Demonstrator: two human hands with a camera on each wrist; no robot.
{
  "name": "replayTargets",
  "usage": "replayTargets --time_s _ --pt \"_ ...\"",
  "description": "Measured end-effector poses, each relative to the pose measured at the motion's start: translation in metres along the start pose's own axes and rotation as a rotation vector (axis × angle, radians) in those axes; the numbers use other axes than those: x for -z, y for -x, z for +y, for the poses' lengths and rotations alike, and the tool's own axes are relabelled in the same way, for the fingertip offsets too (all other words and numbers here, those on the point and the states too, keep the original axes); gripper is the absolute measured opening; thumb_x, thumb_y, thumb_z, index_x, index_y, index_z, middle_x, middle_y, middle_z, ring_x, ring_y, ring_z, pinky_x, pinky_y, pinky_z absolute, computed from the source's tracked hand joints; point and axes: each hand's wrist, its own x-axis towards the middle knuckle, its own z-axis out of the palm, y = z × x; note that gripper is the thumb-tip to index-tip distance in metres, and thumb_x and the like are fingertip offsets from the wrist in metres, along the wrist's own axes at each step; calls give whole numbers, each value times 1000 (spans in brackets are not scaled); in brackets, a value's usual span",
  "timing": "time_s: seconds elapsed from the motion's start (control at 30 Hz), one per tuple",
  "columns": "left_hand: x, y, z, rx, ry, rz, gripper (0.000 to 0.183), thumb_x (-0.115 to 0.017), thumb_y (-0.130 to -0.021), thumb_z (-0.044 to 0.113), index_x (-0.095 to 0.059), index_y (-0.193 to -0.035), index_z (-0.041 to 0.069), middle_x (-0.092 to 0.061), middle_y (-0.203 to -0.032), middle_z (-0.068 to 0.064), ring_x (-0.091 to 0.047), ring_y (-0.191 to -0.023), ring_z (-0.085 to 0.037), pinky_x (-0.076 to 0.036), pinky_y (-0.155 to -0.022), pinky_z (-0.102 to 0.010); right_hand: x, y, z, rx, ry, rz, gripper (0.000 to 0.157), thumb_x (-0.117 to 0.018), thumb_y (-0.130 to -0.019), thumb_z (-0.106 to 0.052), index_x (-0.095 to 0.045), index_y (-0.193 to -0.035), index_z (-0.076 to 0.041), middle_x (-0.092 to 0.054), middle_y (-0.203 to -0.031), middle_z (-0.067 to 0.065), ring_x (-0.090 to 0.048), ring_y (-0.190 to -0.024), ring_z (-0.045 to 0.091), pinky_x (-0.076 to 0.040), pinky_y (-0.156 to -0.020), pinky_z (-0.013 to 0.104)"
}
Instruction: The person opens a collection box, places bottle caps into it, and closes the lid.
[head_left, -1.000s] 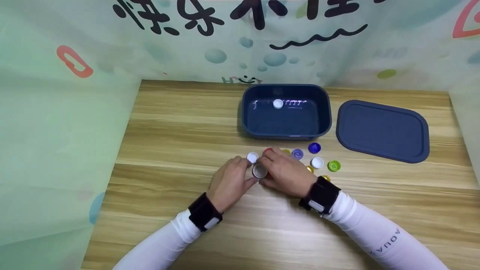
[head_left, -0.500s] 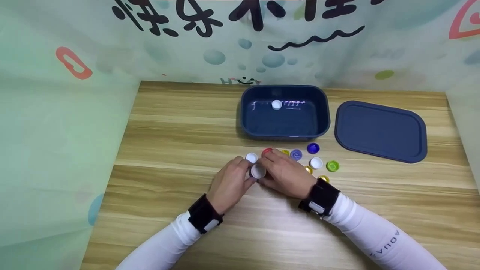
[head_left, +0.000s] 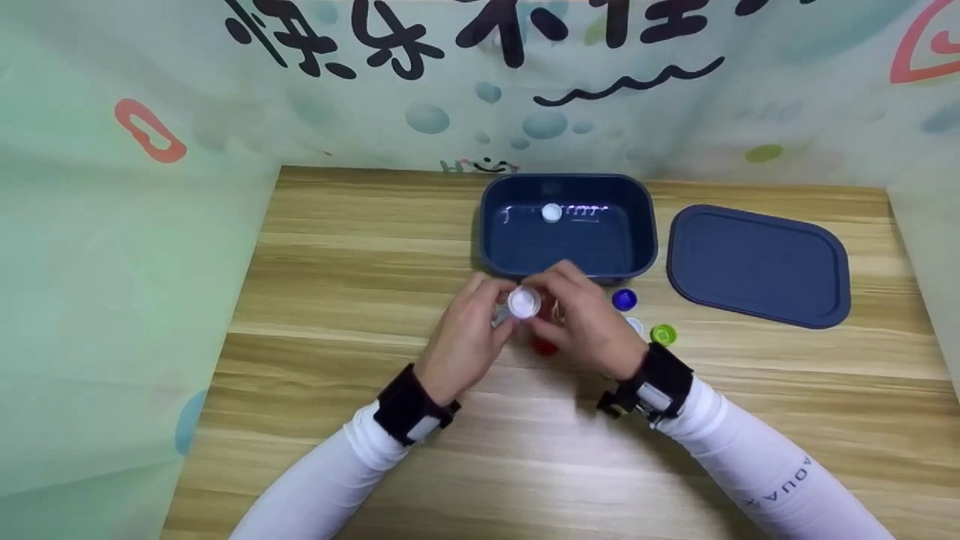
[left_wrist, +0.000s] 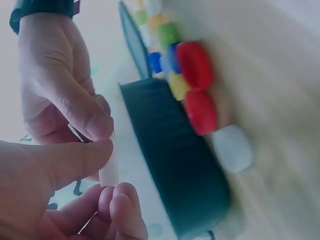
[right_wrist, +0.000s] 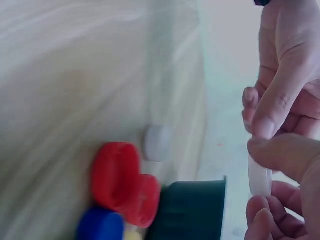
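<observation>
A round white bottle cap (head_left: 523,303) is between my two hands, raised above the table, its hollow side towards the head camera. The fingertips and thumb of my left hand (head_left: 466,337) pinch it from the left. From the right, my right hand (head_left: 596,322) pinches the same cap with thumb and fingers. Both wrist views show the white cap (left_wrist: 109,172) edge-on, with both thumbs at it. Below the hands are two red caps (left_wrist: 196,65) and another white cap (right_wrist: 158,143); the hands hide much of these in the head view.
A dark blue box (head_left: 491,259) stands behind the hands, with one white cap (head_left: 552,213) inside. Its flat blue lid (head_left: 757,266) lies to the right. Blue (head_left: 624,299) and green (head_left: 664,334) caps lie right of the hands. A printed cloth (head_left: 360,120) hangs behind the table.
Both hands have risen and moved towards the box, carrying the white cap. A red cap now shows beneath my right hand, which covers several caps visible earlier.
</observation>
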Motion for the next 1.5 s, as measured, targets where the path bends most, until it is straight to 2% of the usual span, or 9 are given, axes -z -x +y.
replayTargets --time_s 0.13,0.3,0.53,0.7,0.83,1.0,1.17,1.37,1.5 --pt "5 -18 5 19 46 4 38 -77 -86 -2 -63 -121 -3 -58 -107 -11 -61 -93 -20 -54 -81 -23 9 -11 0 -56 -50 68 38 -81 -85 -3 -67 -120 -2 -57 -107 9 -60 -87 23 -57 -71 35" --pt "8 -42 8 80 95 -17 43 -74 -89 -2 -60 -129 -4 -56 -109 -9 -60 -91 -16 -52 -79 -21 20 -27 3 -138 -51 102 40 -81 -86 -6 -67 -123 -2 -57 -109 8 -58 -86 17 -54 -71 29" --pt "6 -77 4 171 129 -43 48 -69 -93 0 -55 -139 -4 -54 -116 -9 -60 -95 -13 -51 -82 -17 31 -53 18 -240 -81 100 45 -81 -88 -10 -64 -129 -2 -57 -112 10 -61 -90 17 -55 -78 27" --pt "1 -97 -3 186 158 -24 48 -65 -95 -1 -51 -141 -5 -55 -122 -14 -60 -105 -18 -50 -89 -19 36 -67 34 -329 -192 87 50 -77 -90 -7 -58 -135 0 -61 -122 14 -65 -97 19 -57 -83 25" --pt "-4 -108 -12 205 180 -7 47 -63 -96 0 -49 -141 -4 -57 -128 -18 -60 -112 -23 -50 -93 -22 36 -74 47 -369 -279 72 51 -73 -92 -3 -54 -139 1 -62 -130 16 -67 -104 22 -57 -90 29" --pt "-11 -120 -24 258 238 -24 50 -60 -96 -3 -45 -143 -4 -57 -135 -20 -60 -119 -26 -50 -100 -27 31 -80 61 -416 -351 57 50 -67 -94 1 -52 -142 -1 -60 -135 15 -66 -113 25 -55 -96 34" --pt "-18 -124 -30 294 251 -54 52 -58 -97 -4 -42 -146 -4 -53 -143 -20 -58 -127 -29 -48 -105 -31 26 -82 70 -454 -419 30 51 -63 -95 4 -49 -143 1 -58 -138 18 -63 -121 30 -53 -101 37" --pt "-17 -120 -29 290 193 -63 54 -58 -97 0 -42 -149 2 -50 -149 -15 -56 -129 -28 -47 -104 -28 29 -78 74 -458 -431 11 51 -62 -96 3 -47 -145 3 -56 -141 22 -60 -128 29 -50 -105 37" --pt "-12 -114 -25 259 203 -41 53 -58 -98 -1 -42 -149 3 -48 -151 -14 -54 -131 -27 -46 -104 -23 33 -72 70 -424 -409 18 47 -61 -96 1 -50 -142 1 -57 -139 20 -60 -127 30 -51 -104 36"
